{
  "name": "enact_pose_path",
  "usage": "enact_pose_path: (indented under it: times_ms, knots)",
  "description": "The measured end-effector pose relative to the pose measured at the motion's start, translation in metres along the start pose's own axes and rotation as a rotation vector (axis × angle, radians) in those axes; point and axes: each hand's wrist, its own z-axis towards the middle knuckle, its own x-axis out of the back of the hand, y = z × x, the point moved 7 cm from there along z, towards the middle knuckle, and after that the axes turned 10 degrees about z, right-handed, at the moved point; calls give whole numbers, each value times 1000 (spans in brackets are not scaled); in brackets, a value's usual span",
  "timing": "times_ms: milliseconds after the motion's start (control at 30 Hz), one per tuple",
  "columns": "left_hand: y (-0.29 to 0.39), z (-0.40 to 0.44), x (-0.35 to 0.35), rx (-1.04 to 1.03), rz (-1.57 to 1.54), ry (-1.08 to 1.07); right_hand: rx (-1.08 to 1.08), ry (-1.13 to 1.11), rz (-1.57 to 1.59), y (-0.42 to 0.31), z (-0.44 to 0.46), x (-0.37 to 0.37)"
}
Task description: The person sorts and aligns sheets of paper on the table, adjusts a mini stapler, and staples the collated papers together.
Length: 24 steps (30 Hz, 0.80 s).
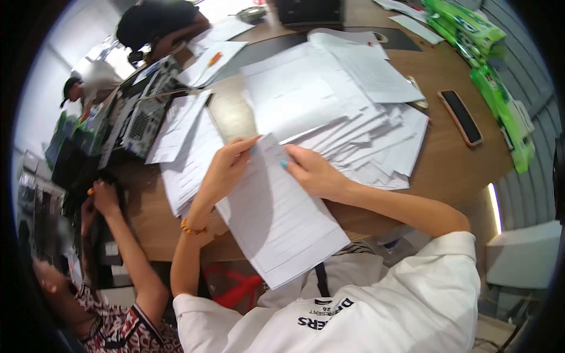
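Note:
Between both hands I hold a printed sheet of paper point(285, 220), possibly more than one layer, slanting down over the table's front edge towards my lap. My left hand point(231, 167), a beaded bracelet on its wrist, pinches the paper near its upper left corner. Closed on the upper right side is my right hand point(312, 170), with the thumb on top. Just beyond my hands lies a wide, uneven pile of papers point(294, 94). To the left of my left hand is another stack of printed sheets point(188, 147).
A phone point(462, 117) lies on the wooden table point(453, 70) at right, near green packages point(488, 88). An orange marker point(215, 59) rests on papers at the back. Electronic equipment point(144, 117) stands at left. Other people sit at left, one person's hand point(105, 197) near the table edge.

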Motion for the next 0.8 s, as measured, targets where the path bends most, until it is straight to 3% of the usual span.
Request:
enact_pose_path:
  times_ms: [67, 233, 333, 400, 433, 500, 533, 600, 633, 700, 800]
  knots:
    - [-8, -1, -1, -38, -153, 68, 41, -2, -94, -2, -1, 1]
    - [-8, -7, -10, 77, -288, -47, 65, -44, -83, -21, -10, 2]
    - [-3, -11, -9, 92, -241, -39, 92, -107, -238, -44, -12, 17]
    - [-5, -10, -7, 58, -204, -14, 396, -102, -585, -66, -9, 68]
    - [-9, -10, -6, 78, -211, -19, -73, 167, -464, -75, -14, 116]
    - [-10, -11, -5, 69, -212, -7, 326, 576, -995, -79, -38, 204]
    - [-9, -11, -4, 63, -235, 4, 196, 591, -1178, -77, -48, 234]
    - [-4, -13, -2, 32, -171, 33, -157, 607, -1158, -54, -66, 278]
    - [-4, -13, -3, 32, -186, 37, -159, 599, -1172, -44, -67, 285]
    - [-5, -13, -4, 43, -183, 28, -243, 578, -887, -19, -66, 297]
    - [-7, -13, -5, 29, -173, 29, -237, 621, -1072, -8, -54, 296]
